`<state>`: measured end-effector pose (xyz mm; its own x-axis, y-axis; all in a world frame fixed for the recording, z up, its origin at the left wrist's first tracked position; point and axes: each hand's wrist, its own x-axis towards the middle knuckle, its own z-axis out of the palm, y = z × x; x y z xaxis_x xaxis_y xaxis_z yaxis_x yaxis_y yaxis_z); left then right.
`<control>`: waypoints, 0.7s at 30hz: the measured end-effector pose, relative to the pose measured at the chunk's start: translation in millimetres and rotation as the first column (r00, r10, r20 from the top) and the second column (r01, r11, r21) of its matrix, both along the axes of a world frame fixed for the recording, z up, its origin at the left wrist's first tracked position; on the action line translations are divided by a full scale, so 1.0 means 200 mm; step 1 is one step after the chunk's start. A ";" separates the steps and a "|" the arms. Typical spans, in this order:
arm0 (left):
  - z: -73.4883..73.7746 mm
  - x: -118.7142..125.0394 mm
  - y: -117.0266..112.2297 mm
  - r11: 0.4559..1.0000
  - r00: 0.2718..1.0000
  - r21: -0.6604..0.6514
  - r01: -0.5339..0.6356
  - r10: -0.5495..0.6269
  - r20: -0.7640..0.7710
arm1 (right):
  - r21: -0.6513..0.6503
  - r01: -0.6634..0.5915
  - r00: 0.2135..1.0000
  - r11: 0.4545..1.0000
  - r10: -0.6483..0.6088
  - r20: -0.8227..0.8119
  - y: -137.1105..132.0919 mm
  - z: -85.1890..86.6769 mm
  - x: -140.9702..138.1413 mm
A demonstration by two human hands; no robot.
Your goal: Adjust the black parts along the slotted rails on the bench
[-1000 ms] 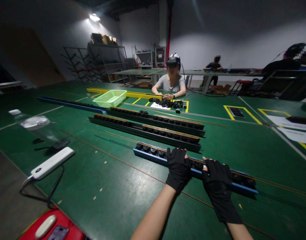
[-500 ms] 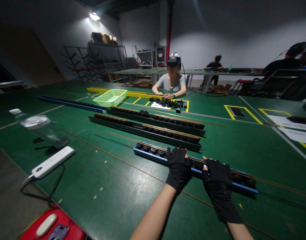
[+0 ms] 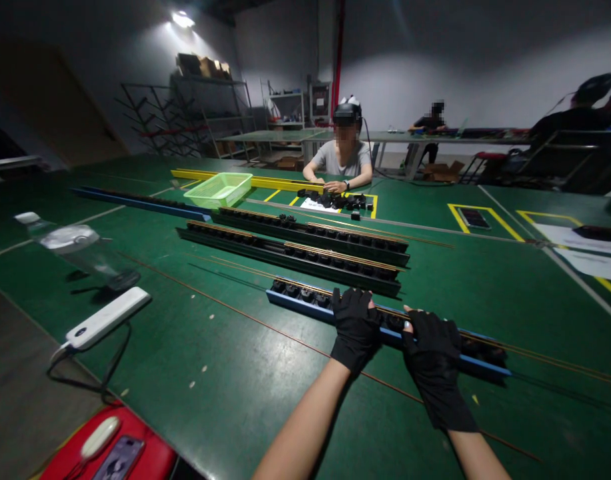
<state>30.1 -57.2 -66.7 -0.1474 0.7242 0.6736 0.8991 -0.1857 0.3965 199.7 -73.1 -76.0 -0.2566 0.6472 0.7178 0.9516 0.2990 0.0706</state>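
A short blue channel rail [image 3: 304, 307] lies on the green table in front of me, with a row of black blocks [image 3: 294, 291] inside it and thin copper-coloured rods [image 3: 550, 360] running along it past its right end. My left hand [image 3: 355, 323], in a black fingerless glove, is closed over the middle of the rail. To its right, my gloved right hand [image 3: 432, 353] also grips the rail, its thumb at the near side beside the rods. The fingers hide the parts beneath them.
Beyond lie two black rails [image 3: 335, 272] with rods, a long blue rail [image 3: 135, 203], a green basket [image 3: 220, 191] and a yellow rail [image 3: 280, 183]. Across the table sits a person [image 3: 342, 157] near loose black parts. A bottle [image 3: 80, 247] and white power strip [image 3: 108, 319] lie left.
The camera view has shifted slightly. Both hands keep their hold on the blue rail, with hardly any movement along it.
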 end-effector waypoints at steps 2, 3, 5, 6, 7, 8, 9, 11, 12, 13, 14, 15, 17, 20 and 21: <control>0.00 0.00 0.00 1.000 1.000 -0.004 -0.003 0.003 -0.007 | 0.006 -0.002 1.000 1.000 0.002 -0.003 0.00 0.00 0.00; 0.00 0.00 0.00 1.000 1.000 -0.005 -0.003 0.003 -0.007 | 0.009 -0.002 1.000 1.000 0.002 -0.002 0.00 0.00 0.00; 0.01 0.00 0.00 1.000 1.000 -0.005 -0.002 0.002 -0.002 | 0.012 -0.002 1.000 1.000 0.002 0.000 0.00 0.00 0.00; 0.01 0.00 0.00 1.000 1.000 -0.006 0.001 -0.001 0.000 | 0.012 -0.002 1.000 1.000 0.002 0.001 0.00 0.00 0.00; 0.01 0.00 0.00 1.000 1.000 -0.006 0.005 -0.005 0.002 | 0.013 -0.004 1.000 1.000 0.004 0.001 0.00 -0.01 0.00; 0.01 0.00 0.00 1.000 1.000 -0.008 0.008 -0.008 0.003 | 0.014 -0.007 1.000 1.000 0.007 0.001 0.00 -0.01 0.00; 0.01 0.00 -0.01 1.000 1.000 -0.009 0.009 -0.009 0.005 | 0.016 -0.007 1.000 1.000 0.007 0.000 0.00 -0.01 0.00; 0.01 0.00 -0.01 1.000 1.000 -0.010 0.007 -0.007 0.007 | 0.014 -0.003 1.000 1.000 0.003 -0.001 0.00 -0.01 0.00; 0.01 0.00 -0.01 1.000 1.000 -0.010 0.004 -0.004 0.007 | 0.010 -0.001 1.000 1.000 0.001 -0.002 0.00 -0.01 0.00; 0.01 0.00 -0.01 1.000 1.000 -0.009 0.000 0.000 0.007 | 0.004 0.001 1.000 1.000 -0.001 -0.002 0.00 -0.01 0.00; 0.01 0.00 -0.01 1.000 1.000 -0.009 -0.002 0.002 0.008 | -0.001 0.001 1.000 1.000 -0.001 -0.001 0.00 -0.01 0.00; 0.01 0.00 -0.01 1.000 1.000 -0.008 -0.003 0.003 0.009 | -0.003 0.002 1.000 1.000 -0.002 0.000 0.00 -0.01 0.00; 0.01 0.00 -0.01 1.000 1.000 -0.008 -0.004 0.004 0.013 | -0.001 0.006 1.000 1.000 -0.006 0.004 0.00 -0.01 0.00; 0.01 0.00 -0.01 1.000 1.000 -0.012 -0.002 0.003 0.005 | -0.002 0.010 1.000 1.000 -0.010 0.004 0.00 -0.02 0.00; 0.01 0.00 -0.01 1.000 1.000 -0.014 -0.002 0.002 0.002 | -0.005 0.009 1.000 1.000 -0.009 0.002 0.00 -0.02 0.00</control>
<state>29.7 -59.6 -63.9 -0.1504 0.7334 0.6630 0.8986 -0.1781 0.4009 200.2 -72.5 -79.5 -0.2520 0.6529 0.7143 0.9542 0.2904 0.0712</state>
